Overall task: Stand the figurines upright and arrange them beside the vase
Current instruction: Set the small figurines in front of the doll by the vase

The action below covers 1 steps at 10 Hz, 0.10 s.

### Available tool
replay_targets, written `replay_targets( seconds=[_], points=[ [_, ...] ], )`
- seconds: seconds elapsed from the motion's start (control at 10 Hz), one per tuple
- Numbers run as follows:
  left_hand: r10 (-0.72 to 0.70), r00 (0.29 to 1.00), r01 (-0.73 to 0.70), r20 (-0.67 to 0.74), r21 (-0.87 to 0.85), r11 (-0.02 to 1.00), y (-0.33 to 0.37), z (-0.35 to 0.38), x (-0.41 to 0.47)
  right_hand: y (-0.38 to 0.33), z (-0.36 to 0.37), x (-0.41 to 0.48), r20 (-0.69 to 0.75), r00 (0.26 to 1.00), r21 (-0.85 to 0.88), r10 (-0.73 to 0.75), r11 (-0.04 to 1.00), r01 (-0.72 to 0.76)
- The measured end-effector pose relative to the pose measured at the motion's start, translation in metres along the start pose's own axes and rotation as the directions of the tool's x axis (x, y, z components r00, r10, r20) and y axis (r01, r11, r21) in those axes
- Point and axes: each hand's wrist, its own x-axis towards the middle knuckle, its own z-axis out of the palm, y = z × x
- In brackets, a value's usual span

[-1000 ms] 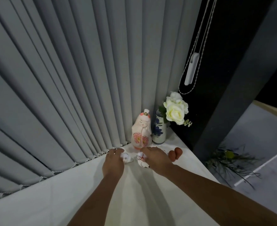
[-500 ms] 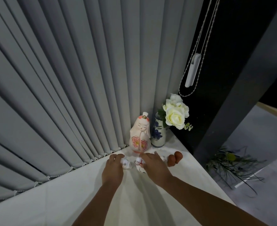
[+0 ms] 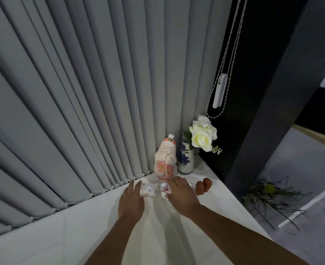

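**pixelmoth:** Figurines first: the big one is a pale doll figurine [image 3: 165, 159], pear-shaped, closed eyes, pink hair patches, a little gold bit on top and two pink blossoms painted on the belly. It's standing upright at the back of the white counter [image 3: 81, 236], just beside the vase [image 3: 185, 159] and right up against the grey vertical blinds [image 3: 81, 92].

**dustbunny_7:** And the small ones?

**pixelmoth:** Two small white ones in front of the doll. The left small figurine [image 3: 148, 191] has faint pink markings and looks like it's lying on its side. The right small figurine [image 3: 164, 188] is white with red lines, partly hidden, so I can't say how it sits. There's also a pair of brown rounded pieces [image 3: 203, 185] further right, near the counter edge.

**dustbunny_7:** Hands?

**pixelmoth:** Left hand [image 3: 131, 201] has its fingers spread loose, fingertips at the left small one, grip apart, not closed on anything. Right hand [image 3: 182, 194] lies flat over the right small one, fingers stretched towards the doll's base, also apart as far as I can see.

**dustbunny_7:** Vase?

**pixelmoth:** White with blue flowers painted on, holding cream roses [image 3: 202, 136], tucked into the corner.
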Motion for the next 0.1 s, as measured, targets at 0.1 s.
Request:
replay_targets(
  seconds=[0.1],
  points=[
    [-0.013,1.000,0.014,-0.016,0.041,0.999,-0.0011,-0.0112,-0.0119,-0.0120,-0.0075,-0.0130,0.027,0.999,-0.015,0.021,1.000,-0.021]
  ],
)
